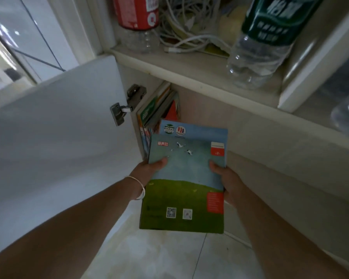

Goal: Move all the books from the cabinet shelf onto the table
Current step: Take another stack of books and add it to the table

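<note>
A small stack of books (184,178) is held flat in front of the open cabinet; the top cover shows blue sky over green grass, and a second blue book peeks out behind it. My left hand (149,170) grips the stack's left edge, thumb on the cover. My right hand (226,178) grips the right edge the same way. More books (155,109) stand leaning inside the lower cabinet shelf, just beyond the held stack. No table is in view.
The white cabinet door (58,127) stands open on the left, its hinge (127,105) near the books. The shelf above holds a red-labelled bottle (137,19), tangled white cables (187,27) and a green-labelled water bottle (264,39). Pale floor tiles (169,256) lie below.
</note>
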